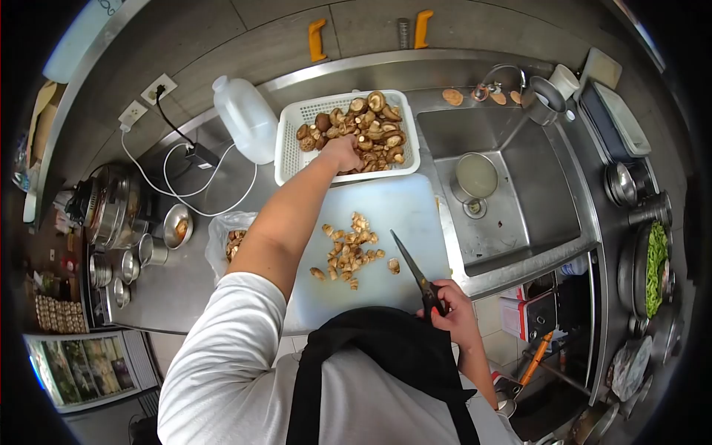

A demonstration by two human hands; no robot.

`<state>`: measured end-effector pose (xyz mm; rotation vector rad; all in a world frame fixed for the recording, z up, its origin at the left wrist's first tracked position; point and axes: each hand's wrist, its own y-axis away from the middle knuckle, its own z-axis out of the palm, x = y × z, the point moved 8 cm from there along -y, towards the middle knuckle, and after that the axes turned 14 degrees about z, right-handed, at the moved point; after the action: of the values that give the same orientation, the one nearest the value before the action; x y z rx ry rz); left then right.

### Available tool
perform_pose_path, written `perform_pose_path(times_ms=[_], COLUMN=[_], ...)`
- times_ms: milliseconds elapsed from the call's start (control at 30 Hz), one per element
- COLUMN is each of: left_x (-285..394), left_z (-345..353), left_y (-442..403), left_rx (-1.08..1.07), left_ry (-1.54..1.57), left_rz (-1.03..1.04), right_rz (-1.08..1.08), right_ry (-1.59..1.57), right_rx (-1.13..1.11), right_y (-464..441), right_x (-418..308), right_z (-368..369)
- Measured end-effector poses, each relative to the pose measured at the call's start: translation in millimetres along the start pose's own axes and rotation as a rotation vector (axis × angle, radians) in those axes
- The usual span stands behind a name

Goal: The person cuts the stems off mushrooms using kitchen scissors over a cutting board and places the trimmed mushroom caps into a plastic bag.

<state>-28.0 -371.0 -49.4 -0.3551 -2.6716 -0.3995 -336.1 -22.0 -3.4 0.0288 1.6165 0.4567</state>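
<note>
My left hand (342, 153) reaches into a white plastic basket (291, 119) of brown shiitake mushrooms (384, 133). Its fingertips are hidden at the front of the pile, so I cannot make out whether they grip one. In my right hand (456, 314) is a pair of dark scissors (412, 265), blades together and pointing up and left over the right part of the cutting board (411, 204). Cut mushroom stems (353, 252) lie heaped mid-board. A single mushroom piece (393, 265) sits apart from them, beside the blades.
A clear plastic bag (218, 236) with mushroom pieces is left of the board, partly behind my forearm. A white jug (247, 122) stands left of the basket. On the right is a steel sink (549, 200) with a container of cloudy water (476, 176). Cables (204, 194) cross the left counter.
</note>
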Motion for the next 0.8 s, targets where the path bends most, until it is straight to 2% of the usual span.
perform_pose_path(times_ms=[100, 167, 233, 300, 367, 433, 500, 567, 633, 700, 800], left_x=[-14, -27, -36, -21, 1, 18, 28, 25, 16, 15, 15], left_z=[-4, -13, -36, -43, -26, 23, 69, 101, 117, 116, 114], left_y=[7, 21, 45, 100, 162, 213, 261, 290, 303, 315, 326], left_rx=[0.020, 0.109, 0.459, 0.591, 0.679, 0.552, 0.583, 0.676, 0.778, 0.817, 0.892], left_ry=[0.109, 0.114, 0.534, 1.212, 1.597, 1.885, 1.991, 2.032, 2.092, 2.078, 2.024], left_rz=[0.012, 0.038, 0.042, -0.035, -0.034, -0.073, -0.199, -0.283, -0.263, -0.232, -0.175], right_rz=[0.032, 0.029, 0.081, 0.069, 0.061, 0.035, 0.093, 0.037, -0.025, 0.022, -0.085], right_ry=[-0.047, -0.031, -0.052, -0.005, 0.041, 0.116, 0.075, 0.293, 0.426, 0.431, 0.833], right_rx=[-0.028, -0.046, -0.123, -0.147, -0.182, -0.175, -0.223, -0.190, -0.179, -0.190, -0.102], right_y=[-1, -6, -9, -17, -26, -35, -42, -51, -48, -38, -31], right_x=[6, 8, 5, 14, 24, 29, 35, 53, 39, 12, -13], right_z=[9, 14, 22, 26, 33, 43, 55, 58, 64, 70, 65])
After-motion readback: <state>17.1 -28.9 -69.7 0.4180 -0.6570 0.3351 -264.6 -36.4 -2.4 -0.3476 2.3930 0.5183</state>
